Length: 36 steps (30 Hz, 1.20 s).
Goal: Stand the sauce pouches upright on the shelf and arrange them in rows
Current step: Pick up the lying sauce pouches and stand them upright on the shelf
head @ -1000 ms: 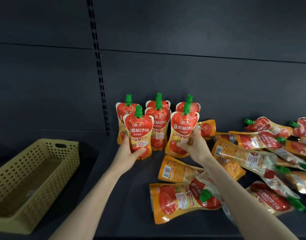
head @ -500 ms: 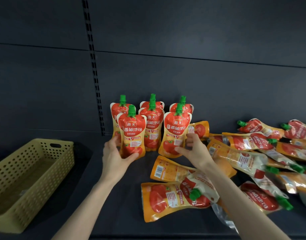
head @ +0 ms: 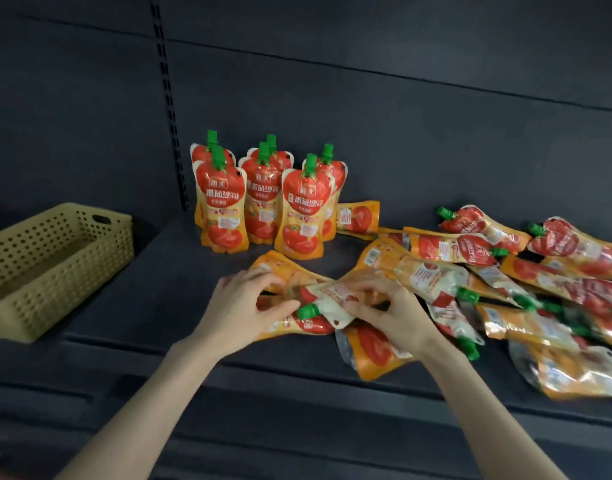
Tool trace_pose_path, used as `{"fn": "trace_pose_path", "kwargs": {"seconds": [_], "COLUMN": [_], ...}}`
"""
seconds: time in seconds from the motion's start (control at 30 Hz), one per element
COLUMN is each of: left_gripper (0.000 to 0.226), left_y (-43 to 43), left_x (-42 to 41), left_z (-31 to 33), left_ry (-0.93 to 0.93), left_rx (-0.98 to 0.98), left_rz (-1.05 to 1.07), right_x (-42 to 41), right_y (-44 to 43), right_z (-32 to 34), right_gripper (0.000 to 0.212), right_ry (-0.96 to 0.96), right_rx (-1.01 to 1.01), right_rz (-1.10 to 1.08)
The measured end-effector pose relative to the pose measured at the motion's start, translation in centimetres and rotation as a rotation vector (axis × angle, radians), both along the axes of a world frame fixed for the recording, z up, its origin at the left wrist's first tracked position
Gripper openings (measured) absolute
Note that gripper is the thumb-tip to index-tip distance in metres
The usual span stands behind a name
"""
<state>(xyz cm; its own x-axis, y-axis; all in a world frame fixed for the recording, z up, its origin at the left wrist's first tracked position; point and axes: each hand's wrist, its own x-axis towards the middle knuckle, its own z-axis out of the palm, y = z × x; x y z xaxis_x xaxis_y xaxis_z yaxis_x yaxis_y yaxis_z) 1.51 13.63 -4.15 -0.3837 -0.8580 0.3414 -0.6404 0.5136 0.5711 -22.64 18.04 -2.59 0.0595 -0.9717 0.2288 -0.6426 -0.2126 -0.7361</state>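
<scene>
Fingers [head: 252,277] of the left hand [head: 242,306] and of the right hand [head: 387,306] are curled and clamped on a flat red-and-orange foil sauce pouch with a green cap [head: 327,294], which is laid at the front of the dark shelf [head: 159,271]. Behind it, six upright pouches [head: 263,202] are ranged in two rows. A loose heap of pouches [head: 505,271] is spread to the right, and a yellow perforated plastic basket [head: 55,271] is set to the left.

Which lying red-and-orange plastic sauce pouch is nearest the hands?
The pale back-up pouch with its green cap pointing left, between left hand and right hand.
</scene>
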Motion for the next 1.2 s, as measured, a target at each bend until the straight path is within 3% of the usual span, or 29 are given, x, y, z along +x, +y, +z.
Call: {"fn": "trace_pose_path", "kwargs": {"seconds": [0.2,0.3,0.47,0.7,0.87,1.0,1.2], "left_gripper": [0.094,0.092,0.093,0.095,0.073,0.068,0.074], "left_y": [2.7,3.0,2.5,1.6,1.6,2.3,3.0], "left_x": [-0.2,-0.5,-0.3,-0.6,-0.9,-0.9,-1.0], "left_z": [-0.1,-0.2,-0.7,-0.5,-0.3,-0.1,1.0], "left_ry": [-0.246,-0.297,-0.275,-0.329,-0.321,-0.338,0.051], "left_rx": [0.093,0.082,0.119,0.226,0.241,0.2,0.326], "left_rz": [-0.002,0.03,0.042,0.076,0.11,0.115,0.16], "right_x": [-1.8,-2.2,-2.1,-2.0,-1.8,-2.1,-2.3], "right_y": [0.4,-0.3,-0.6,-1.6,-2.4,-2.4,-2.1], "right_z": [-0.9,-1.2,-1.5,-1.2,-0.9,-1.3,0.2], "right_gripper": [0.058,0.078,0.054,0.074,0.071,0.059,0.039], "right_ry": [0.057,0.114,0.152,0.349,0.454,0.389,0.02], "right_rx": [0.105,0.122,-0.014,0.055,0.078,0.008,-0.084], "right_rz": [0.125,0.108,0.039,-0.014,-0.019,0.047,0.07]}}
